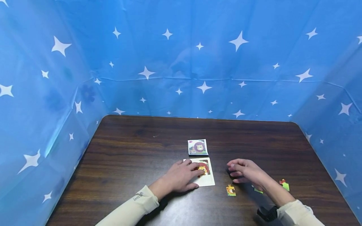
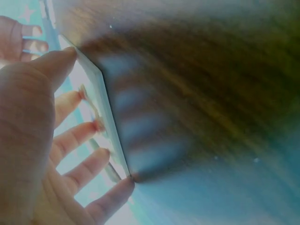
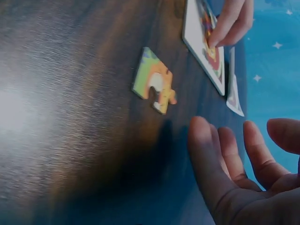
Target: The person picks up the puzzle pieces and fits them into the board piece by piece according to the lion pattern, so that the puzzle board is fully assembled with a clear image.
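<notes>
My left hand (image 1: 182, 177) rests on a white puzzle board (image 1: 207, 180), fingers spread over it and thumb at its near edge. Fitted pieces with a lion's face (image 1: 203, 169) show in the upper part of the board, partly hidden by the fingers. To the right, my right hand (image 1: 247, 172) hovers over the table, its fingers loosely bent with nothing between them. A loose puzzle piece (image 3: 154, 82), orange and green with a white patch, lies on the table between that hand and the board.
Behind the board lies a small picture card (image 1: 198, 147) with a lion on it. Two more loose pieces are on the right: a green one (image 1: 258, 190) partly hidden under the right forearm, and a green-and-red one (image 1: 285, 185) beyond it. Blue star-patterned cloth (image 1: 192, 62) surrounds the dark wooden table (image 1: 135, 141).
</notes>
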Demonstrator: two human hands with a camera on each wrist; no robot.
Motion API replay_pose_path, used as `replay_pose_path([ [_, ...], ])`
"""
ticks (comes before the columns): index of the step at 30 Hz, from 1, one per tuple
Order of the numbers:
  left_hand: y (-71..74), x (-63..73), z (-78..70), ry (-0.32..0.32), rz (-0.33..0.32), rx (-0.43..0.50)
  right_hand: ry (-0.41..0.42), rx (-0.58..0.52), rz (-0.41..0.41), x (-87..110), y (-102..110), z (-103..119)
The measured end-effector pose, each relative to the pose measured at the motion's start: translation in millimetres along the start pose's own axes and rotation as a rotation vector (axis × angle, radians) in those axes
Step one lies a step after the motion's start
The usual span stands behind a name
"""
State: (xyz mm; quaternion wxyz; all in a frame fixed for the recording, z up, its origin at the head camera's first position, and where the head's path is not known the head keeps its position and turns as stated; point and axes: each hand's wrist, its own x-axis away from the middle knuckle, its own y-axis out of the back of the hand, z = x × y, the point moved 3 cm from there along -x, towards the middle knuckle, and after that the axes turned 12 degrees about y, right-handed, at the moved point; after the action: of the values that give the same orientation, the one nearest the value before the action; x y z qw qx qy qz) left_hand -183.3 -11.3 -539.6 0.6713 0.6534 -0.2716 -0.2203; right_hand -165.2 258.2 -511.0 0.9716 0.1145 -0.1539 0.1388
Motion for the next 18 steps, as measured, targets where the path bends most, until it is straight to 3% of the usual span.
replay_pose_path([
  [11,1.6,2.1,1.4,-0.008,0.020,0.007,-0.067,-0.005,-0.015,18.5,-0.3,-14.2],
  [18,1.6,2.1,1.8,-0.013,-0.005,0.027,-0.094,0.012,-0.045,27.5,-6.9,-22.0],
])
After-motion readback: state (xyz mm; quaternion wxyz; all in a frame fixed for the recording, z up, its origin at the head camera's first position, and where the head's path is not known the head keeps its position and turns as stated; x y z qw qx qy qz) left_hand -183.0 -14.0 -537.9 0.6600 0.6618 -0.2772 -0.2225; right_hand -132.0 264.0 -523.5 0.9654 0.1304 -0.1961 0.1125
